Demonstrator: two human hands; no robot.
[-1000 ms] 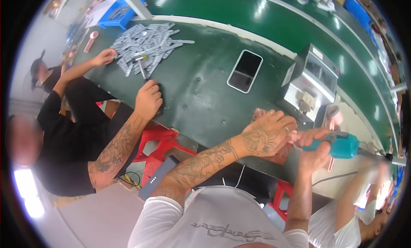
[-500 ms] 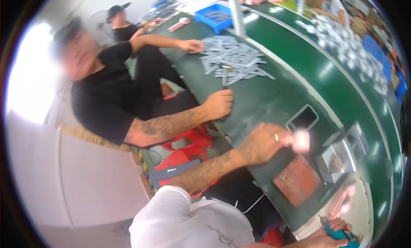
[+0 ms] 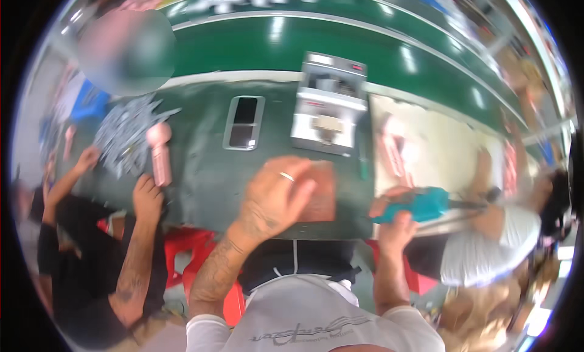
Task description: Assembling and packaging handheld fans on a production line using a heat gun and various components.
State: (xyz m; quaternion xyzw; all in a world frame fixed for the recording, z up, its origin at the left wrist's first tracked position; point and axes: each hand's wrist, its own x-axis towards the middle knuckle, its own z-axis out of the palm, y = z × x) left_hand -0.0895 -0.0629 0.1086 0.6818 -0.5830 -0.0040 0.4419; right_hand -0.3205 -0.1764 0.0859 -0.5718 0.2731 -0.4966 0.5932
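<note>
My left hand point(image 3: 277, 194), with a ring on one finger, is over the left side of a reddish-brown square block point(image 3: 320, 197). It holds nothing; the thumb stands apart from the fingers, and the hand is slightly blurred. My right hand point(image 3: 398, 227) is wrapped round a teal power tool point(image 3: 426, 205) above the front of a pale work surface. The far end of the tool points right and is smeared. A pink handle with a round head point(image 3: 160, 154) lies on the green table to the left, close to a co-worker's closed hand point(image 3: 148, 199).
A phone point(image 3: 244, 123) lies behind my left hand. A grey and white boxy device point(image 3: 330, 103) stands behind the block. Pink parts point(image 3: 394, 148) rest on the pale surface point(image 3: 438, 133). Grey strips point(image 3: 128, 133) are heaped at left. A person in white point(image 3: 493, 242) sits at right.
The view has swung to the right. My left hand held a pink round-headed piece out toward the co-worker; now that hand is empty. The right hand still grips the teal tool.
</note>
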